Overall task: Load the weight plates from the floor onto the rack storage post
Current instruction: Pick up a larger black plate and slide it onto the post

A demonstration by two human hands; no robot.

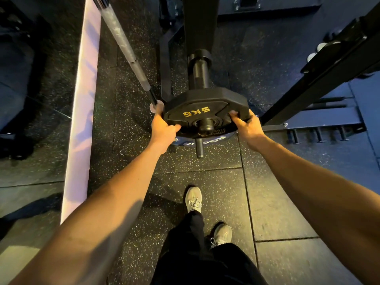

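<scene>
Here the 5 kg plate (205, 109) sits threaded on the post (200, 75) of the rack (194, 21), its centre hole around the post's near end, well short of the collar by the upright. The left hand (163, 128) grips the plate's left rim, fingers curled into a grip slot; the right hand (245, 125) holds the right rim the same way, fingers (234, 115) hooked into the opposite slot. The plate looks rigid and rubber-coated, so it should be grippy rather than slick, and light enough for two hands to steer easily. The slots are the best holds, opposite each other, keeping the plate square so it slides without binding. Below it a blue plate (191, 141) is partly hidden, on a lower peg as far as can be told, above the speckled floor (216, 177).
</scene>
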